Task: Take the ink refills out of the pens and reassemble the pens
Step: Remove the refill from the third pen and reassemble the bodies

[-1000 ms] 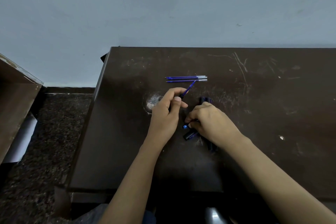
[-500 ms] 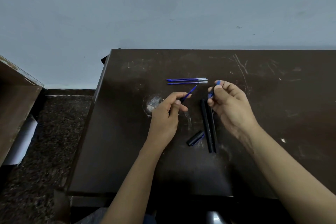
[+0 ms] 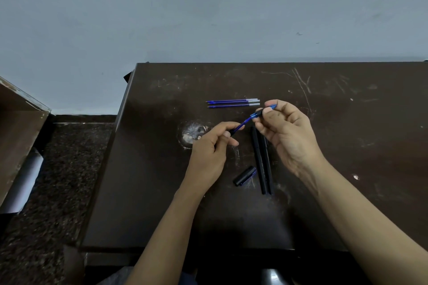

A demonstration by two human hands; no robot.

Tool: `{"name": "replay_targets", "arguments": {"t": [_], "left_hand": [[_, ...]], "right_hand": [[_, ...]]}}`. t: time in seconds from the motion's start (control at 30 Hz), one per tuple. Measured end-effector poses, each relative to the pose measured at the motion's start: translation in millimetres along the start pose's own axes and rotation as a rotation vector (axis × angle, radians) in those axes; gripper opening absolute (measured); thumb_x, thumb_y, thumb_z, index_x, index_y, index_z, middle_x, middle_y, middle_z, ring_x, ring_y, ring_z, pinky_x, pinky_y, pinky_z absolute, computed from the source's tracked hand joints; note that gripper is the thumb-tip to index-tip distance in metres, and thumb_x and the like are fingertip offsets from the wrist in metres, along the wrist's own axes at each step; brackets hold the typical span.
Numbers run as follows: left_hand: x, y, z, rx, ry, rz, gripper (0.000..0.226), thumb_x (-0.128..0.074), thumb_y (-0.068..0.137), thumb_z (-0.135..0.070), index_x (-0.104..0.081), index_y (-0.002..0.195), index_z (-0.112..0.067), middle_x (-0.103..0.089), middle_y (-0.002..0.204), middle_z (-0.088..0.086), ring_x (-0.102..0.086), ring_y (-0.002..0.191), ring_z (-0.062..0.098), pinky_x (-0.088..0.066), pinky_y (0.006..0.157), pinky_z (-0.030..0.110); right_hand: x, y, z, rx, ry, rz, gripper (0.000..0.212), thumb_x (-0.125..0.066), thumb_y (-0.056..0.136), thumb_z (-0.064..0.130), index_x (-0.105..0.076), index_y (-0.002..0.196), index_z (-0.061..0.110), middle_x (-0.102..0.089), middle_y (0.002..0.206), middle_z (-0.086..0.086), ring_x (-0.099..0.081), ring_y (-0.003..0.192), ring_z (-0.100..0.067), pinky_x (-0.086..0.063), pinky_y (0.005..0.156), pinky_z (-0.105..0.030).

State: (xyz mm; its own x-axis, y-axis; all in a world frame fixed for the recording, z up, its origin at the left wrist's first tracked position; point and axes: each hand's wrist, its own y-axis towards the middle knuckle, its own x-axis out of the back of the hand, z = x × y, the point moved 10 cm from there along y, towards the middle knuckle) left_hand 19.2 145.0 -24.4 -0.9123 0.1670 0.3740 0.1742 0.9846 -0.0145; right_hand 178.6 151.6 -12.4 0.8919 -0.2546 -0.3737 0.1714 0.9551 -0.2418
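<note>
Centrally, my left hand pinches the black barrel between thumb and forefinger. My right hand pinches the tip piece in the same way, so both hands are grasping. The blue refill spans the gap between the two sets of fingers, raised off the table. I judge that gripping the two ends keeps the parts on one line, so that they can slide along the refill without bending it. The refill's long axis slants from the left fingers, nearer me, up to the right fingers, farther from me. Its far end meets the tip piece, but I cannot tell whether it sits inside, and the writing point is hidden.

Three loose refills lie side by side just beyond both hands. Their axes run crosswise, with the points toward the left-hand side and the clear ends toward the right hand. I take this as a parking place clear of the work. Two pens lie touching, just under the right fingers, with their axes running back toward me, probably kept within easy reach. A cap lies tilted between my wrists, just beside the pens.
</note>
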Motion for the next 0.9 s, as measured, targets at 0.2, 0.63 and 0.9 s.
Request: {"name": "replay_targets", "arguments": {"t": [0.2,0.63,0.9], "left_hand": [[1,-1,0,0.014,0.054,0.011,0.030,-0.041,0.102,-0.016,-0.060,0.112,-0.038,-0.066,0.075,-0.011,-0.058,0.078,0.005,-0.039,0.069,0.003],[-4,-4,-2,-0.008,0.168,0.054,0.016,-0.045,0.099,-0.033,-0.061,0.097,-0.030,-0.069,0.078,-0.013,-0.064,0.077,-0.001,-0.045,0.066,0.015],[-5,-4,0,0.063,0.123,0.046,0.023,-0.046,0.099,-0.027,-0.068,0.094,-0.027,-0.070,0.076,-0.013,-0.064,0.071,0.006,-0.043,0.062,0.010]], "right_hand": [[-5,0,2,0.065,-0.216,0.070,0.015,-0.060,0.088,0.000,-0.063,0.099,0.010,-0.063,0.084,-0.011,-0.063,0.083,-0.018,-0.055,0.073,-0.024],[-8,-2,-19,-0.128,-0.325,0.182,0.019,-0.062,0.084,-0.004,-0.065,0.103,-0.002,-0.063,0.068,-0.001,-0.064,0.069,-0.010,-0.054,0.068,-0.018],[-6,-2,-24,-0.183,-0.237,0.167,0.019,-0.063,0.082,-0.004,-0.067,0.100,0.001,-0.066,0.066,0.001,-0.066,0.071,-0.010,-0.055,0.068,-0.018]]}}
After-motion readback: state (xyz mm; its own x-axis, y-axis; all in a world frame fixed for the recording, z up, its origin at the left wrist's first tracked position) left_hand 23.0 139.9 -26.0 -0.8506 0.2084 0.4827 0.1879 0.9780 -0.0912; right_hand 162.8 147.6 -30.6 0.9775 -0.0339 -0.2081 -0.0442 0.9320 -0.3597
